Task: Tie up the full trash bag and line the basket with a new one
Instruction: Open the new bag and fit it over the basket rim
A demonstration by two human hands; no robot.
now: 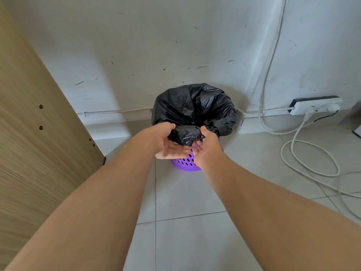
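Small round purple plastic basket with slotted, perforated walls stands on pale glossy floor tiles with thin dark grout lines, close to the foot of a scuffed white wall. Thin, crinkled, glossy black plastic trash bag lines the basket; its mouth is folded out over the rim and stands open, puffed and creased, hiding most of the basket so that only the lower near wall shows. Both of the person's bare forearms reach in from 6 o'clock and meet at the near edge of the bag. Left hand: palm turned up, fingers nearly straight and lying under a bunched fold of the black film, thumb curled over the top of that fold, so the film is pinched between thumb and fingers. Right hand: back toward the viewer, thumb pressed on the right end of the same fold, fingers curled under it, out of sight; it grips the film. The gathered fold sits between the two hands, touching both, at the bag's 6 o'clock edge; the rest of the bag lies beyond the hands toward 12 o'clock. At 9 o'clock, a light wood-grain laminate panel with small dark screw heads. At 3 o'clock, a white power strip against the wall, and white round cables looped on the tiles.
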